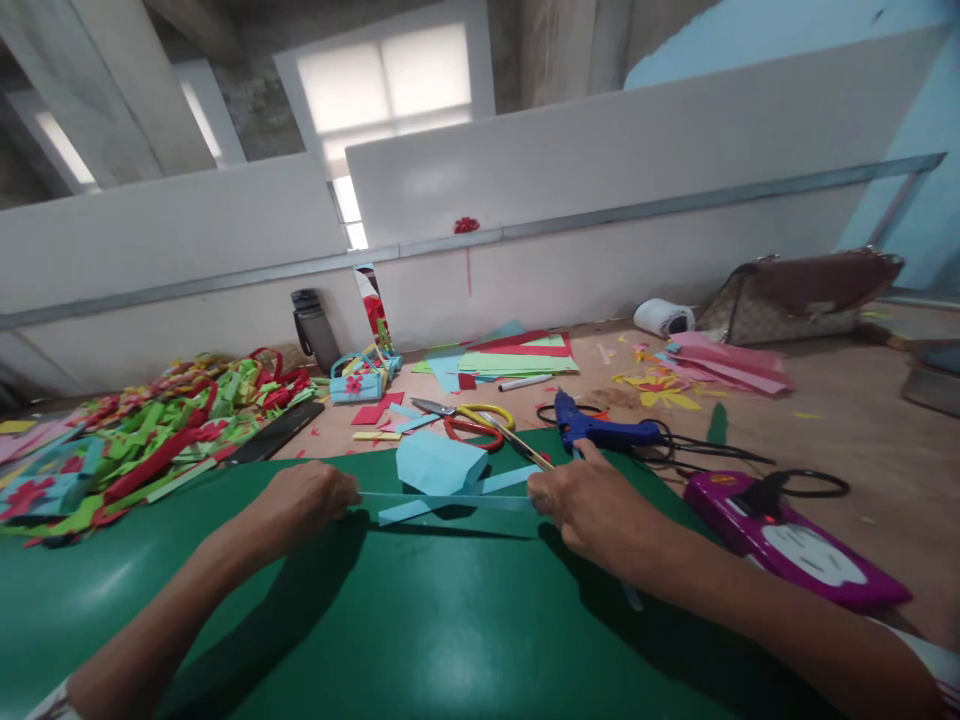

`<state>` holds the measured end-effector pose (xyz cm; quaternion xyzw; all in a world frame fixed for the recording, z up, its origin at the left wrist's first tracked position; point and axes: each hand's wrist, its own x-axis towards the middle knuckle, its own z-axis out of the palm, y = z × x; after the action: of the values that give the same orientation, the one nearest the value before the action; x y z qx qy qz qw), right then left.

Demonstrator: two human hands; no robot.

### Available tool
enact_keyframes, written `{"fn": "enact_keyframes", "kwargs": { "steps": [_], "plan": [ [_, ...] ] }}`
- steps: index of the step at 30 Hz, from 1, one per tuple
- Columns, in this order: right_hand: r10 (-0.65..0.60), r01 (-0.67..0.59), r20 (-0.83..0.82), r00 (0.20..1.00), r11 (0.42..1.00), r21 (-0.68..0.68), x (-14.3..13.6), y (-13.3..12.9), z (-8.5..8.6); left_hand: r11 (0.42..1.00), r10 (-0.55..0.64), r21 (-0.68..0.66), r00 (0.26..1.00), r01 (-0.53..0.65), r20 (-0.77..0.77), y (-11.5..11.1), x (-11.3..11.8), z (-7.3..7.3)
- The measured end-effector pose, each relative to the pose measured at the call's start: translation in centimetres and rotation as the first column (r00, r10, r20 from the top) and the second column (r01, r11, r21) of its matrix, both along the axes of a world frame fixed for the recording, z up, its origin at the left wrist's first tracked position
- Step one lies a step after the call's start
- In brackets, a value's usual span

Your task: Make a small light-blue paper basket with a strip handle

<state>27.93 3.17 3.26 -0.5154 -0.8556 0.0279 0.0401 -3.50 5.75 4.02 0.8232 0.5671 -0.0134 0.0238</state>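
A narrow light blue paper strip (450, 502) is stretched level just above the green mat (450, 620). My left hand (315, 503) pinches its left end, and my right hand (581, 505) is closed on the other end, index finger pointing forward. Behind the strip lies a folded light blue paper piece (440, 462). Another blue strip (405, 512) rests on the mat beneath. A thin gold-coloured stick (525, 445) reaches my right fingers; whether they grip it I cannot tell. Beyond lie scissors (484, 415) with yellow handles, a red-handled pair (474, 435) and a blue glue gun (607, 430).
Left are heaped green and red paper pieces (180, 440), a dark phone (277, 432) and a bottle (315, 330). Stacked coloured paper (517, 355) and a marker (525, 382) lie at the back. Right are a purple power strip (795, 545), cables, a thread spool (664, 317) and a handbag (795, 300).
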Motion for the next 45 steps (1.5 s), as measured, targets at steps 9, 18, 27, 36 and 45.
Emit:
{"fn": "enact_keyframes", "kwargs": {
  "steps": [9,18,27,36,45],
  "plan": [
    [0.131,-0.13,0.004,0.991,0.987,-0.095,0.2,0.0,-0.4,0.975,-0.142,0.176,0.99,0.138,0.008,4.6,1.9,0.1],
    [0.047,-0.034,-0.052,0.998,0.975,0.218,-0.1,0.7,-1.2,0.896,-0.445,0.154,0.843,0.417,0.304,7.6,1.7,-4.3],
    [0.187,-0.126,-0.121,0.975,0.911,0.393,-0.6,0.3,-2.3,0.921,-0.391,0.268,0.685,0.284,0.615,6.2,3.2,-2.3],
    [0.123,0.049,-0.487,0.865,0.944,0.326,-0.6,0.0,-1.7,0.97,0.149,-0.192,0.256,0.151,0.955,2.1,6.0,0.8],
    [0.038,0.043,-0.768,0.639,0.995,0.085,-1.1,-0.8,-1.4,0.819,0.548,-0.505,-0.113,0.271,0.829,0.9,7.8,-0.8]
  ]
}}
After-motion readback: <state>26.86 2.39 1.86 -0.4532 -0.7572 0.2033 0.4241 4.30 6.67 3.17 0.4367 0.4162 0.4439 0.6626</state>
